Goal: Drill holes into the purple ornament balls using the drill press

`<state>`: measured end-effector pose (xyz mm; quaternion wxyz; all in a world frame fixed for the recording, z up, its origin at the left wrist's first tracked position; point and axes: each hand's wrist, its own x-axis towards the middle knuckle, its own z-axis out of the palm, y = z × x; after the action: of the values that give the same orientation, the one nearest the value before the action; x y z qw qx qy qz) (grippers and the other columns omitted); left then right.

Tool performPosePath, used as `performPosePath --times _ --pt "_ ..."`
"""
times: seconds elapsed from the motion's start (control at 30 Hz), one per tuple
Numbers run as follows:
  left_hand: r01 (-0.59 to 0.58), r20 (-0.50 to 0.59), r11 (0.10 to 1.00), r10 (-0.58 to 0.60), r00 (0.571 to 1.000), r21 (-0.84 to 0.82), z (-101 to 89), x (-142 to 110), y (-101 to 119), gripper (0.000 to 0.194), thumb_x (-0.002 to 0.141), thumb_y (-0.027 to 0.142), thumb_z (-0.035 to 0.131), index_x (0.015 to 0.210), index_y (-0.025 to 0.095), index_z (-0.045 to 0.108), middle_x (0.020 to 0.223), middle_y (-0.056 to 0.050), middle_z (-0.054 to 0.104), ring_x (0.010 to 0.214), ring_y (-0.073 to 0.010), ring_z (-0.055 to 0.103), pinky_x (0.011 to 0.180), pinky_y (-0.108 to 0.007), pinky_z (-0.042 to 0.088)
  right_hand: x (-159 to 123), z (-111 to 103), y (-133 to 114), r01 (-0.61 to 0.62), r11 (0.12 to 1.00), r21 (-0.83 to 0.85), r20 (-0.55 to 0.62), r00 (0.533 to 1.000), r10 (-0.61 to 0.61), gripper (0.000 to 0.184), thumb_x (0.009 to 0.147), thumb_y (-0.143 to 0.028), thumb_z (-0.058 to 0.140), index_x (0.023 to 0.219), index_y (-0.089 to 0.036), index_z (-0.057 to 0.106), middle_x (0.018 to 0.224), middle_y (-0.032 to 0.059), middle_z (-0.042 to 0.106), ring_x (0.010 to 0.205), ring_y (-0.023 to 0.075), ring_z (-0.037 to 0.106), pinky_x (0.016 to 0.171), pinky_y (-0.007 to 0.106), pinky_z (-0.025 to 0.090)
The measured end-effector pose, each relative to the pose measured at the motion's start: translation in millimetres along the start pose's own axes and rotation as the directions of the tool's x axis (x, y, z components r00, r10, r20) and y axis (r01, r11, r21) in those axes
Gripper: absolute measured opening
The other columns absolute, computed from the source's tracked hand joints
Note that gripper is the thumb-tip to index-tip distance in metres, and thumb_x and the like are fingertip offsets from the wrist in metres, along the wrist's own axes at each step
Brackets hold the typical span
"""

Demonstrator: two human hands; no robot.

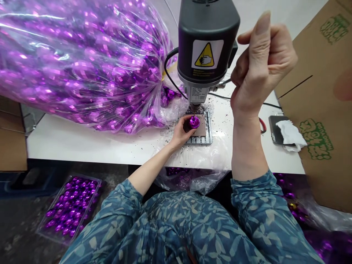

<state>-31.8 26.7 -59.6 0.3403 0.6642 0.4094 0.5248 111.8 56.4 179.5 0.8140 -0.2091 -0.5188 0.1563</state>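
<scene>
A small bench drill press (208, 44) with a black motor housing and a yellow warning label stands on the white table. Under its bit, a shiny purple mirrored ball (194, 121) rests on a brown square pad (202, 128) over the slotted metal base (208, 139). My left hand (183, 130) grips that ball from the left, thumb and fingers around its sides. The bit's tip appears to meet the ball's top. Raised beside the motor housing, my right hand (261, 66) is closed in a fist; whatever lies inside its fingers is hidden.
A big clear bag (82, 69) of purple balls fills the table's left side. Dark shavings surround the base. A phone (276, 128) with a white tissue (291, 135) lies right, beside a cardboard box (319, 106). Below left is a clear tray (97, 183) of purple balls.
</scene>
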Motion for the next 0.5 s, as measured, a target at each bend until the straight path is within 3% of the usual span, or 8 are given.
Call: performPosePath --times 0.17,0.33,0.5 --pt "0.031 -0.025 0.999 -0.031 0.999 -0.026 1.1 3.6 1.6 0.055 0.092 0.050 0.083 0.134 0.024 0.061 0.144 -0.014 0.070 0.134 -0.0291 0.069 0.117 -0.048 0.056 -0.1 -1.2 -1.0 -0.013 0.999 -0.042 0.005 1.000 0.013 0.048 0.078 -0.067 0.065 0.068 -0.021 0.058 0.046 -0.0103 0.030 0.035 0.0025 0.026 0.040 0.029 0.018" --pt "0.067 -0.036 0.995 -0.070 0.997 -0.079 3.0 5.2 3.0 0.052 0.090 0.047 0.084 0.131 0.023 0.061 0.136 -0.013 0.073 0.129 -0.0284 0.071 0.115 -0.048 0.056 -4.3 -2.7 -4.8 -0.001 0.993 -0.114 0.009 1.000 0.002 0.052 0.078 -0.072 0.063 0.069 -0.021 0.059 0.046 -0.0102 0.031 0.036 0.0022 0.028 0.041 0.028 0.020" --pt "0.114 -0.041 0.986 -0.120 0.992 -0.118 3.1 5.5 8.5 0.053 0.087 0.048 0.087 0.127 0.022 0.063 0.133 -0.013 0.073 0.127 -0.0285 0.071 0.115 -0.048 0.055 -22.0 -7.2 -7.1 0.033 0.993 -0.112 -0.066 0.997 -0.040 0.054 0.085 -0.071 0.063 0.071 -0.019 0.059 0.050 -0.0090 0.038 0.037 0.0002 0.030 0.041 0.026 0.017"
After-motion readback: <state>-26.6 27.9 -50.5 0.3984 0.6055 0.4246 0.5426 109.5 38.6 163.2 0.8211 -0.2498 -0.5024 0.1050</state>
